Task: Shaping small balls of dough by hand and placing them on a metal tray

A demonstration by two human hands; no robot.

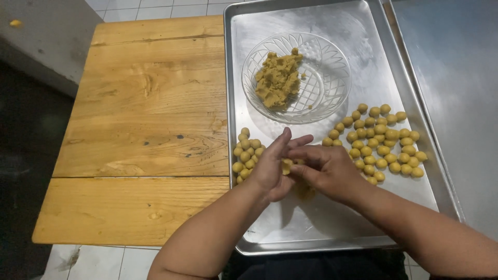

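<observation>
White floor tiles and a grey wall base are seen around a low wooden table, whose left half carries nothing. Set on its right half is a metal tray, and a second steel surface lies just beside that, at the far right.

On the tray's left edge a small cluster of dough balls has been laid down, touching one another. Just to the right of it, the left hand is held with the palm turned inward and the fingers nearly straight, pressed against a small yellow piece of dough. That piece is caught between the two hands, above the tray's middle. The right hand meets it from the other side, its fingers extended and laid across the piece; neither hand is clenched, and how firmly the piece is gripped cannot be told.

Behind the hands a clear glass bowl is placed on the tray, with a lump of unshaped dough filling less than half of it. To the right a larger group of finished balls is spread out.

By this showing, much of the shaping may be judged done: several dozen balls are formed, one is in hand, and the bowl's remaining lump is left to be portioned.
</observation>
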